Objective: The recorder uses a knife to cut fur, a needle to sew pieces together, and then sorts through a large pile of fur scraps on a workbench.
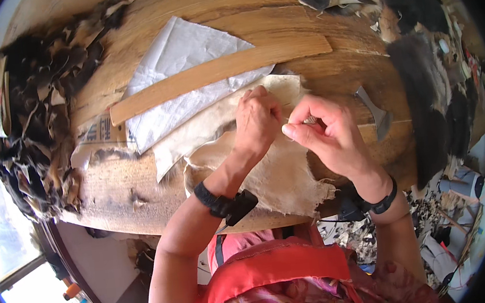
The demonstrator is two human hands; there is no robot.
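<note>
- Your left hand: curled closed, contents hidden; pale hide lies below, spreading toward 5 o'clock.
- Your right hand: thumb and fingertip pinched, can't tell on what; hide at its 8 o'clock, metal blade at 3.

hide | cream, ragged lower edge | spread out | on wooden table

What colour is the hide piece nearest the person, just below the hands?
The hide piece is pale cream; it shows best in the head view.
</note>
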